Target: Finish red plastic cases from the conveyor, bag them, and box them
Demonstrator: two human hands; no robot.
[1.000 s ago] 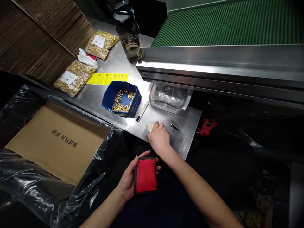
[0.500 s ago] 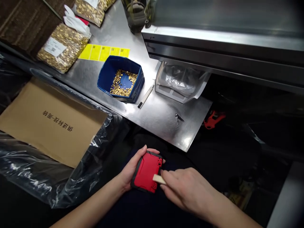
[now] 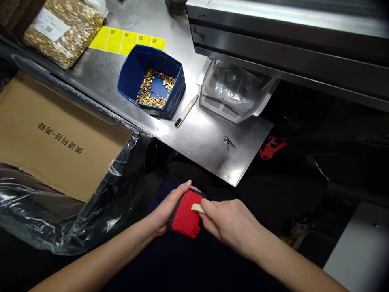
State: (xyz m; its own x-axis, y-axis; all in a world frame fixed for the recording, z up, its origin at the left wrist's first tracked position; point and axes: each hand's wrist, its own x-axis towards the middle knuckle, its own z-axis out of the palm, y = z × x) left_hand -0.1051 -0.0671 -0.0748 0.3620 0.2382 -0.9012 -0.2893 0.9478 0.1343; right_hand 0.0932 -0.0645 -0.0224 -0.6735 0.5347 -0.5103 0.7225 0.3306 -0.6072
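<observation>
My left hand (image 3: 165, 213) is wrapped round a red case with black edges (image 3: 186, 215), its thumb along the upper left side. In my right hand (image 3: 223, 221) is a flat, pale stick (image 3: 197, 208); only its tip shows past the fingers. That tip lies over the red face of the case, near its right edge. Whether it touches the surface I cannot tell. The rest of the stick is hidden in my fist.
A metal bench holds a blue bin (image 3: 174, 99) of small brass pieces, a white pen-like cutter (image 3: 186, 111), nail clippers (image 3: 229, 142) and a grey bin (image 3: 220, 109) with clear plastic. Left lies a plastic-lined box with cardboard (image 3: 63, 134). A red-handled tool (image 3: 272, 147) sits beyond the bench corner.
My right hand and the stick have moved up along the right side of the red case. The view has shifted, so the bench things sit higher in the picture.
</observation>
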